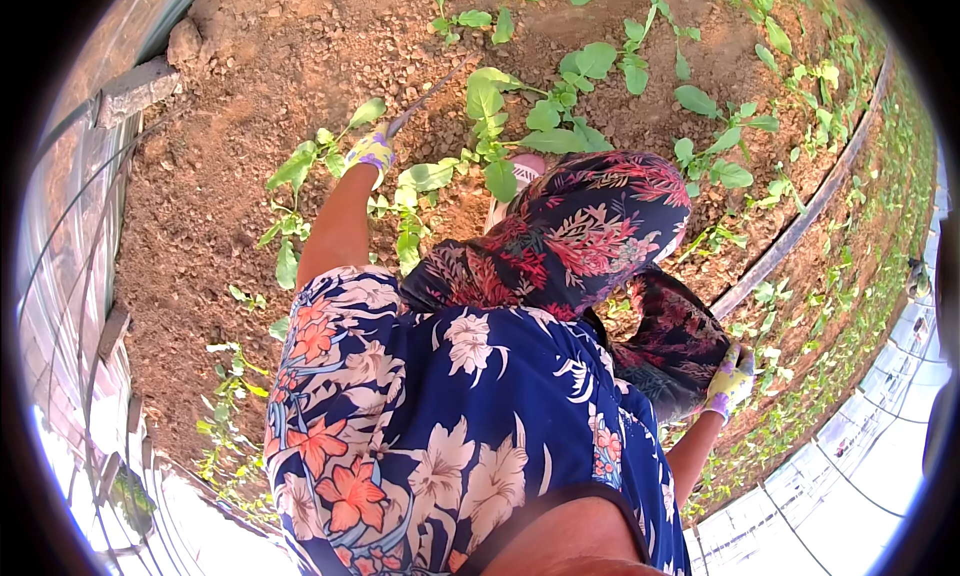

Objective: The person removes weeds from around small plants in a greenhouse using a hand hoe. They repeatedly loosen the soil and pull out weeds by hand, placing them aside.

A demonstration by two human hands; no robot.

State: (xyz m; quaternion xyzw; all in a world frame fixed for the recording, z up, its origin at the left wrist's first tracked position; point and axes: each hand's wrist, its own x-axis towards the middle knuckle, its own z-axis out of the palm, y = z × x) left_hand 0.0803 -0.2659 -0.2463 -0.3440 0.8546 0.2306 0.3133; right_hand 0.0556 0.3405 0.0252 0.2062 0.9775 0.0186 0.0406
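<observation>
My left hand [371, 153], in a yellow and purple patterned glove, grips the near end of a thin, dark hand tool [431, 92]. Its narrow shaft reaches away to the upper right over loose brown soil [300, 73]. A leafy green seedling [294, 167] grows just left of that hand, and a larger leafy plant [486, 115] stands to its right. My right hand [729, 385] wears a matching glove and lies against my bent leg in dark flowered trousers [675, 336]. Whether its partly hidden fingers hold anything is not clear.
A dark pipe or hose [799, 227] curves along the bed at right, with denser green plants [847, 306] beyond. At left, clear plastic sheeting [64, 276] and a concrete block [139, 92] border the soil. My pink shoe [526, 169] stands among the plants.
</observation>
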